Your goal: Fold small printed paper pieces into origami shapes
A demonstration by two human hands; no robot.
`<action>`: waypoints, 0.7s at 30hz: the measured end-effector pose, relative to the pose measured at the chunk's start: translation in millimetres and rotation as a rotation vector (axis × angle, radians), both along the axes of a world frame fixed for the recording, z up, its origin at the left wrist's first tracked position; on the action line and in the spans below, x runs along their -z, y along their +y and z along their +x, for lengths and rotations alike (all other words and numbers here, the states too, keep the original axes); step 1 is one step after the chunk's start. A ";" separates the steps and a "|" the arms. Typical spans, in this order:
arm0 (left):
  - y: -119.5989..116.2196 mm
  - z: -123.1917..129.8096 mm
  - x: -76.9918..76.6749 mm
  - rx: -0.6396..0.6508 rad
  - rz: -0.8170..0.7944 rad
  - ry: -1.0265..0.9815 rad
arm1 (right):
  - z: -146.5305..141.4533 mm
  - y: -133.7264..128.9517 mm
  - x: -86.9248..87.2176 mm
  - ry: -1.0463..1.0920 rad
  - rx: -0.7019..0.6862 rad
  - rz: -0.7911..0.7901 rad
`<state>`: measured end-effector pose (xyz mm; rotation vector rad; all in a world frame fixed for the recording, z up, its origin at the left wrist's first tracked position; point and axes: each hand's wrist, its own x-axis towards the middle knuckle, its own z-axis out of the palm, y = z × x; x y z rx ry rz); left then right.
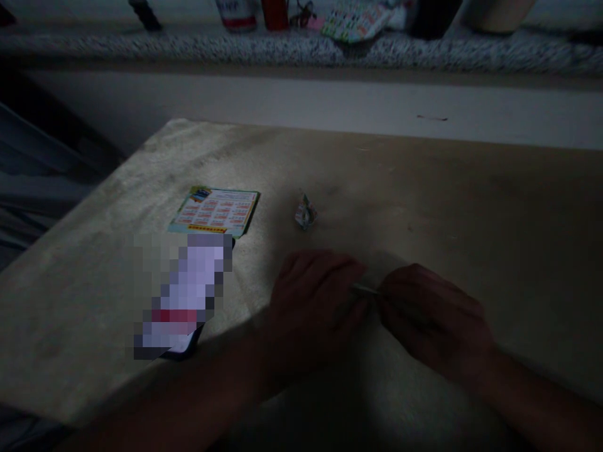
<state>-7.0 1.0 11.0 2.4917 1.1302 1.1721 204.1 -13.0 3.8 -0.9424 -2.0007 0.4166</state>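
Observation:
My left hand (320, 295) and my right hand (431, 314) face each other low over the table (264, 157), fingertips drawn together. Between them runs a thin flat piece (366, 289) with a pale edge, pinched from both sides; its kind is hard to make out in the dim light. Beyond my left hand lies a small folded paper shape (306, 213) with coloured print. Farther left, a printed card (217, 210) with rows of text and a green border rests flat. Next to the card is a phone (188, 295) with a lit, blurred-out screen.
Behind the table is a pale wall (282, 100) under a speckled stone ledge (188, 50). On the ledge stand a white container (235, 12), a red one (276, 14), a crumpled printed sheet (353, 22) and a dark pot (433, 17). Cloth (51, 144) hangs at the left.

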 end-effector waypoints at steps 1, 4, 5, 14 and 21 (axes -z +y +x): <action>0.5 0.5 0.5 0.047 0.013 0.029 | 0.0 0.9 -1.1 -0.035 -0.025 0.047; 1.5 1.8 3.2 0.164 0.003 0.063 | 0.2 2.9 -3.3 -0.125 -0.024 0.140; 1.5 2.2 3.7 0.179 0.013 0.066 | 0.1 3.2 -3.9 -0.136 -0.020 0.153; -2.6 2.7 2.7 0.269 0.049 0.004 | -6.9 0.0 -6.3 -0.017 0.072 -0.051; -2.1 -2.2 3.6 0.271 0.072 -0.059 | -5.6 0.9 -7.9 -0.018 0.200 -0.180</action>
